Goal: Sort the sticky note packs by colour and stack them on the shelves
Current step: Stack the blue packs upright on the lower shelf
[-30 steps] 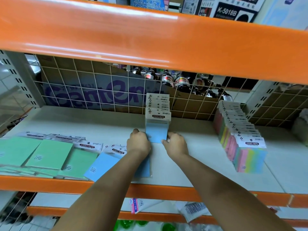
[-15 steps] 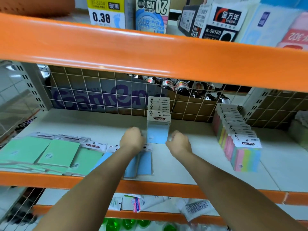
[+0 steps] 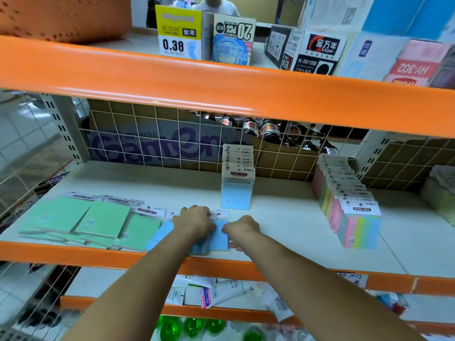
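Note:
A row of blue sticky note packs point(image 3: 236, 190) stands upright mid-shelf, against the wire back. Loose blue packs point(image 3: 219, 236) lie flat near the shelf's front edge. My left hand point(image 3: 194, 222) rests on top of these flat blue packs, fingers curled over them. My right hand point(image 3: 242, 230) is at their right edge, fingers curled; whether it holds one is hidden. Green packs point(image 3: 103, 221) lie spread flat at the left. A row of multicolour packs point(image 3: 354, 212) stands at the right.
The white shelf point(image 3: 283, 217) has an orange front rail point(image 3: 123, 254) and a wire grid back point(image 3: 147, 143). An orange beam point(image 3: 221, 94) of the upper shelf hangs overhead, with boxed goods above. Tubes and packets lie on the lower shelf.
Both hands have drawn back from the standing blue row toward the shelf's front and come down onto the flat blue packs. The view has tilted up.

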`<action>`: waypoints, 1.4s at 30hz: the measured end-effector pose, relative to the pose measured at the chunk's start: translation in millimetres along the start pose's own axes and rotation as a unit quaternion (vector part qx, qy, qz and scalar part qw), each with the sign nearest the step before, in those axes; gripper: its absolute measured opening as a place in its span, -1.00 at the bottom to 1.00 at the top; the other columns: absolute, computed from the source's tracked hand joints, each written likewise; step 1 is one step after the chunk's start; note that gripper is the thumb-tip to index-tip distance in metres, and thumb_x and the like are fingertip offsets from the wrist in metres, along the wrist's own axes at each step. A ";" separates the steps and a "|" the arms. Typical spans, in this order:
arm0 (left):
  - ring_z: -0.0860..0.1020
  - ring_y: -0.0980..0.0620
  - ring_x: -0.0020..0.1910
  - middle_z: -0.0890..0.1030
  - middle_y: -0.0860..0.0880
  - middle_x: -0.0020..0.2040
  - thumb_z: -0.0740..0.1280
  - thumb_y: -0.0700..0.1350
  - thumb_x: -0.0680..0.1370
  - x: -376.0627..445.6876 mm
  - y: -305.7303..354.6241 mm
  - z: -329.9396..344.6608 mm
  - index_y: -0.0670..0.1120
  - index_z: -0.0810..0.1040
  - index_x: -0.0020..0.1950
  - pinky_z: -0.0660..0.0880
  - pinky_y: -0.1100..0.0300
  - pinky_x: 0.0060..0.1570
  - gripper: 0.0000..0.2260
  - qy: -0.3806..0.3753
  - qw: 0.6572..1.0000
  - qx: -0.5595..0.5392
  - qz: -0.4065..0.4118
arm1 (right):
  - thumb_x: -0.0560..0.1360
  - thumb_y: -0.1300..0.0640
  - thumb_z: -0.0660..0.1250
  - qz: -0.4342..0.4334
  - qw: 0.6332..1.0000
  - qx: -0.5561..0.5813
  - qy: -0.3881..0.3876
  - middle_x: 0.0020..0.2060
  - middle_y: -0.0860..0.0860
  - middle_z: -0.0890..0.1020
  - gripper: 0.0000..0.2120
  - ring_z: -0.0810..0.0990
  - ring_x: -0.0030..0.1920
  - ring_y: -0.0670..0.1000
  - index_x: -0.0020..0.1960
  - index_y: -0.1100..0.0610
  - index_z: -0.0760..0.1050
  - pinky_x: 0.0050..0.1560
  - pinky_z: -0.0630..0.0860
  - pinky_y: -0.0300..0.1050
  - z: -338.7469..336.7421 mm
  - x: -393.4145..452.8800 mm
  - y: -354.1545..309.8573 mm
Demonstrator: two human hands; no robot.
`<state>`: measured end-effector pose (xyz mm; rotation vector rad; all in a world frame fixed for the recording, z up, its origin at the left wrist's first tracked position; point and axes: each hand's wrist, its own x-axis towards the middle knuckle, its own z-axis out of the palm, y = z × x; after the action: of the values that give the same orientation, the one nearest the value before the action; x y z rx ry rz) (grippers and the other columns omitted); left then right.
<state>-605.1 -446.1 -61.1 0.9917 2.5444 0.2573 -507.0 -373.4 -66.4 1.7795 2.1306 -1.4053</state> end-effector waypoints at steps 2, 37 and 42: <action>0.32 -0.10 0.33 0.46 -0.04 0.31 0.30 0.03 0.50 -2.7 0.3 2.7 0.09 0.44 0.35 0.33 0.02 0.24 -0.60 0.006 1.000 0.006 0.002 | 0.44 0.16 0.39 0.022 0.999 0.029 -0.021 -0.38 0.09 0.55 -0.79 0.59 -0.34 0.05 -0.27 0.18 0.39 -0.30 0.52 -0.18 -0.1 0.0 -2.2; 0.54 -0.13 0.01 0.61 -0.07 -0.02 0.26 -0.16 0.49 1.0 36.8 9.9 -0.06 0.48 0.04 0.46 0.09 -0.02 -0.86 0.065 0.981 -0.178 0.032 | 0.45 0.31 0.38 -0.156 0.981 0.095 0.066 -0.20 0.11 0.60 -0.81 0.61 -0.19 0.10 -0.24 0.07 0.49 0.00 0.63 0.05 -69.0 25.2 18.2; 0.54 -0.19 -0.09 0.61 -0.15 -0.09 0.27 -0.23 0.49 15.9 35.8 12.8 -0.11 0.44 0.05 0.50 0.05 -0.16 -0.85 0.120 0.973 -0.192 0.048 | 0.45 0.30 0.29 -0.178 0.974 0.067 0.126 -0.23 0.09 0.59 -0.88 0.59 -0.13 0.14 -0.17 0.10 0.48 -0.24 0.50 -0.16 -53.8 34.2 10.2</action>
<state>-588.6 -408.8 -66.4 0.9761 2.5144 0.9099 -484.1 -313.5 -59.1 1.7680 2.6567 -1.4948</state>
